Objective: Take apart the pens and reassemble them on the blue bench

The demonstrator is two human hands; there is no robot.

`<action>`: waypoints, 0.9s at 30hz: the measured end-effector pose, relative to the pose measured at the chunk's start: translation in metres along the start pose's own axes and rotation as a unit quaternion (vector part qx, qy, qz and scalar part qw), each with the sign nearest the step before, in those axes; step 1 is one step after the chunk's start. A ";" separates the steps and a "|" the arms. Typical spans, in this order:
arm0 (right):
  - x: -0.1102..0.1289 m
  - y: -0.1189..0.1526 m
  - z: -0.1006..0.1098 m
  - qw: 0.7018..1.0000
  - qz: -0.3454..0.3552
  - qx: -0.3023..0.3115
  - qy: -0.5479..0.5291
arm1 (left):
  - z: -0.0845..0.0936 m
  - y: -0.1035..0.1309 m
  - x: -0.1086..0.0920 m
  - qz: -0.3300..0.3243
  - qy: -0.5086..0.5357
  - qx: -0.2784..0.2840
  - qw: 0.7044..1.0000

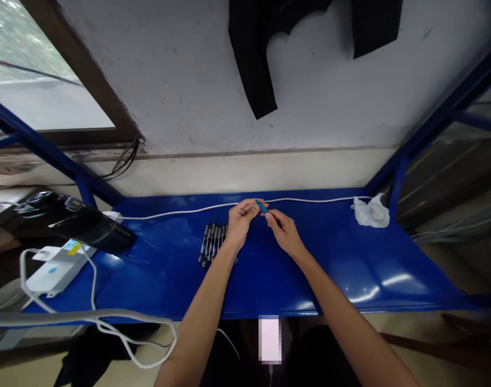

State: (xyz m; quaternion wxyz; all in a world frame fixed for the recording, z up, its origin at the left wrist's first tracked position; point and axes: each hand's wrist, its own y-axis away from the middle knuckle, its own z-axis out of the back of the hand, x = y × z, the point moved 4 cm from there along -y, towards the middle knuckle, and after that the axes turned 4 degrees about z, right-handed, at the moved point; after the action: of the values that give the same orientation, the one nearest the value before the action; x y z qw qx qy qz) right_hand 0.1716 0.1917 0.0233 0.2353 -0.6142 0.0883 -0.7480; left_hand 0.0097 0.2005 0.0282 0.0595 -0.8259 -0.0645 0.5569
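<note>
A slim blue pen (262, 206) is held at a slant over the far middle of the blue table. The thumb and fingers of my right hand (283, 230) pinch its lower end. At the upper end, my left hand (242, 219) has its thumb and fingers closed around the tip; the exact contact is too small to make out. Just left of my left wrist, several black-and-grey pens (211, 241) lie side by side in a row, partly hidden by that hand and forearm.
The blue metal table (269, 279) has a white cable (180, 213) along its back. A black bottle-like container (79, 220) leans by a white power strip (62, 269) at left. Crumpled white tissue (371, 212) lies at right. A phone-like blurred rectangle (270, 339) is below the front edge.
</note>
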 end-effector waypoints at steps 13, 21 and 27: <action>-0.010 0.003 -0.002 0.999 -0.024 0.021 -0.021 | -0.005 0.002 -0.005 0.018 0.030 0.036 0.999; -0.002 0.001 -0.002 1.000 0.003 0.014 0.024 | 0.001 -0.001 -0.007 -0.006 -0.013 -0.027 1.000; -0.003 0.001 -0.001 1.000 0.002 0.010 0.026 | -0.002 0.000 -0.009 0.020 0.008 0.016 1.000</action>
State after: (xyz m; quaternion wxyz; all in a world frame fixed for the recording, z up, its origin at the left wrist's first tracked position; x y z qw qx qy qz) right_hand 0.1713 0.1918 0.0203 0.2408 -0.5920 0.0879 -0.7641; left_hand 0.0081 0.1985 0.0367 0.0626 -0.8303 -0.0387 0.5524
